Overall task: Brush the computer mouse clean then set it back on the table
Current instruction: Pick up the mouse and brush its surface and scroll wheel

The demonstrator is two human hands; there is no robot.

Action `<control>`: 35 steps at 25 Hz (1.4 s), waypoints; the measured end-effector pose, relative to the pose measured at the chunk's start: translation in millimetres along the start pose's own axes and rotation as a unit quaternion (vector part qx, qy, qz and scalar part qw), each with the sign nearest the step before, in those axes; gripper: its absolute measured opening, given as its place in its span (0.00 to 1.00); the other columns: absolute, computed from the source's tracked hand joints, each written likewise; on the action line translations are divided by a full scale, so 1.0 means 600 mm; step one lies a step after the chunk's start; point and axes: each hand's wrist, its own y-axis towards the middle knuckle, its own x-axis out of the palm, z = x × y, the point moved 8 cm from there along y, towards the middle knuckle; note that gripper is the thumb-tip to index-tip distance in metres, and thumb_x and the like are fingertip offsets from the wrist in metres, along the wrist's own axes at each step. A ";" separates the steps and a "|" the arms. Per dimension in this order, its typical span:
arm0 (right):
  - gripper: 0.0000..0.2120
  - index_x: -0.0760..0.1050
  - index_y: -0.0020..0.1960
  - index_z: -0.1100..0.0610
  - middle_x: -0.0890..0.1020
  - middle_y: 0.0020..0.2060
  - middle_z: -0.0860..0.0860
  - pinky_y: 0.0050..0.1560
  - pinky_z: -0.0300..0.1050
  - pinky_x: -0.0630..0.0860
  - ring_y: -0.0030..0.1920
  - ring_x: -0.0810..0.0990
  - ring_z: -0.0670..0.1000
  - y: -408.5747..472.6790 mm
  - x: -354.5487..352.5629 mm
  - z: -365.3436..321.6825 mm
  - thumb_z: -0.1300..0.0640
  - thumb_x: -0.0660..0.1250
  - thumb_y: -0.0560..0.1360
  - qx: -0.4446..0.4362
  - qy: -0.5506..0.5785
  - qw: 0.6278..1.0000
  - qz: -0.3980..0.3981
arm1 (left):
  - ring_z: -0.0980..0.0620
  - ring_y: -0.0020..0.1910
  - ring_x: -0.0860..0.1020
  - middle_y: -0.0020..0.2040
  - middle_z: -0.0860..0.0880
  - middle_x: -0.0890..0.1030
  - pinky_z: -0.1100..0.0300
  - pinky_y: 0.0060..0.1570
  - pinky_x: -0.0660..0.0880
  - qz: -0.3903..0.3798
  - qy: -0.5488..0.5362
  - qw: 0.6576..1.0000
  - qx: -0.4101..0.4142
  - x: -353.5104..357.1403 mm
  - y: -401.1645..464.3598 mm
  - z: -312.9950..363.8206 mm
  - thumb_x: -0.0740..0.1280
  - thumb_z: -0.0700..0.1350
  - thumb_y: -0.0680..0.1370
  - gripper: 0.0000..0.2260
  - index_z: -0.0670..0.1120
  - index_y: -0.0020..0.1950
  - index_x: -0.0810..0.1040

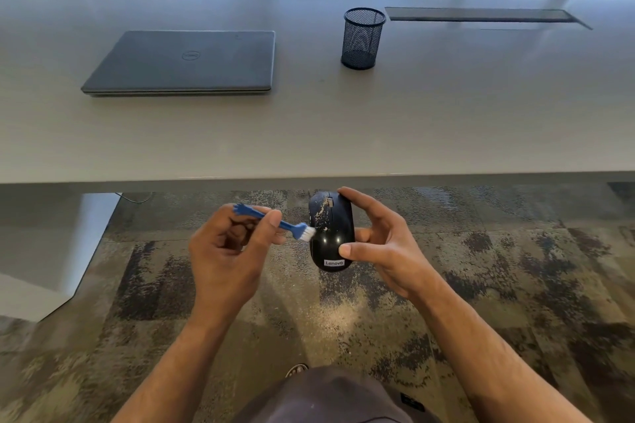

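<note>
A black computer mouse (331, 233) with a Lenovo label and pale specks over its front half is held in the air below the table's front edge, over the carpet. My right hand (381, 244) grips it by its right side, thumb near the label and fingers at the front. My left hand (230, 251) holds a small blue brush (275, 221) by its handle. Its white bristles touch the left side of the mouse.
The light table (309, 134) fills the upper half of the view. On it lie a closed grey laptop (182, 62) at the left and a dark mesh pen cup (362, 38) right of centre. A cable slot (481, 14) sits at the far right. Patterned carpet lies below.
</note>
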 end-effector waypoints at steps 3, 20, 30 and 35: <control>0.44 0.69 0.75 0.54 0.81 0.67 0.56 0.60 0.65 0.80 0.53 0.87 0.62 0.001 -0.003 0.000 0.65 0.78 0.62 -0.001 -0.001 1.000 0.008 | 0.51 0.33 0.84 0.37 0.53 0.85 0.56 0.36 0.82 0.005 -0.019 1.000 -0.004 -0.016 0.006 0.001 0.72 0.47 0.77 0.04 0.48 0.49 0.82; 0.43 0.67 0.76 0.51 0.83 0.62 0.61 0.60 0.68 0.79 0.55 0.86 0.65 0.010 -0.002 0.006 0.66 0.79 0.65 0.021 -0.044 0.999 -0.010 | 0.56 0.32 0.84 0.37 0.55 0.85 0.67 0.30 0.78 -0.064 0.002 0.998 -0.008 0.047 -0.003 0.012 0.72 0.53 0.76 0.03 0.59 0.49 0.81; 0.43 0.68 0.76 0.49 0.82 0.65 0.58 0.61 0.70 0.78 0.55 0.86 0.65 0.008 -0.005 0.007 0.65 0.79 0.65 0.024 -0.054 0.998 -0.011 | 0.53 0.32 0.85 0.36 0.53 0.86 0.64 0.34 0.80 -0.036 -0.054 0.998 -0.025 0.028 0.018 0.024 0.73 0.47 0.75 0.03 0.52 0.47 0.83; 0.42 0.68 0.76 0.48 0.82 0.64 0.58 0.59 0.69 0.79 0.56 0.85 0.66 0.008 0.003 0.007 0.64 0.80 0.65 0.023 -0.060 0.998 -0.020 | 0.56 0.31 0.84 0.38 0.54 0.85 0.68 0.33 0.78 -0.056 -0.001 0.997 -0.053 0.056 0.010 0.013 0.74 0.47 0.74 0.03 0.52 0.46 0.82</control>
